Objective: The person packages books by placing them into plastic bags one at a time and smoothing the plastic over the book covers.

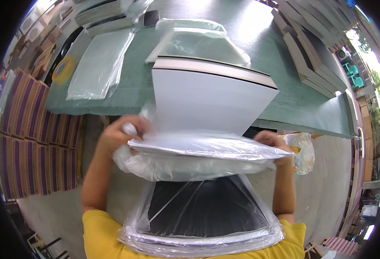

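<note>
My left hand is closed on bunched clear plastic, the edge of a plastic bag. At the bag's other end, my right hand has its fingers closed around the plastic; motion blurs both hands a little. Between them the bag's opening is stretched wide around a white edge. Nearer my body, a black panel with pale borders shows through the clear plastic. Just beyond my hands, a thick white board-like slab with black-lined edges tilts at the table's near edge. Whether it touches the bagged piece cannot be seen.
On the green table lie flat clear bags, another bag stack, a tape roll and a dark phone-like thing. Pale-edged slabs are stacked at right. Brown cartons stand at left; a plastic sack hangs right.
</note>
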Available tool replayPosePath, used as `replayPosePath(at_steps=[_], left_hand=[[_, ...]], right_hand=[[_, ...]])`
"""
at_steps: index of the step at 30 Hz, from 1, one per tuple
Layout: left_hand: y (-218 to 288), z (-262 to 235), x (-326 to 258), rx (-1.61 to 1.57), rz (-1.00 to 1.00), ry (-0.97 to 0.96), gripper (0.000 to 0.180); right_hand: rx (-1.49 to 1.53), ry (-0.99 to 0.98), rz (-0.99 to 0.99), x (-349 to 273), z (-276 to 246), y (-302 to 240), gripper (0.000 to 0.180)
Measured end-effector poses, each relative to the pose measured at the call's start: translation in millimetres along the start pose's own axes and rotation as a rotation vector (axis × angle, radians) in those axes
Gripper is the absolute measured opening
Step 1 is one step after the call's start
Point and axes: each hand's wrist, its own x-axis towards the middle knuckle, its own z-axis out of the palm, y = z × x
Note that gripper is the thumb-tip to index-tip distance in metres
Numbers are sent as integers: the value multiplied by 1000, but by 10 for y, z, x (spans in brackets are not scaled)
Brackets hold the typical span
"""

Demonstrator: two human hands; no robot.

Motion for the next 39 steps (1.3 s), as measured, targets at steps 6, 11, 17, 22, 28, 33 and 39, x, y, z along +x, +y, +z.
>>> replayPosePath(at_steps=[6, 11, 17, 22, 28, 33, 39], left_hand=[[-1858, -416, 222, 73, -295, 11, 38], [-2186, -146, 401, 525, -172, 262, 51], [-364, -88, 60, 629, -28, 371, 18], [817, 802, -214, 755, 213, -753, 14], [-1221, 881, 82, 787, -141, -469, 24], [-1072, 906, 556, 956, 230, -134, 18], [93, 980, 759, 220, 515, 149, 37]], right_hand=[[166, 522, 433, 209, -640, 2076, 25], [-946, 744, 456, 412, -346, 2343, 22], [-375, 744, -152, 83, -173, 577, 15], [8, -1075, -300, -67, 505, -185, 41], [-728, -559, 202, 136, 608, 1019, 50], [-650, -377, 343, 503, 542, 831, 39], [-190, -137, 57, 704, 876, 124, 20]])
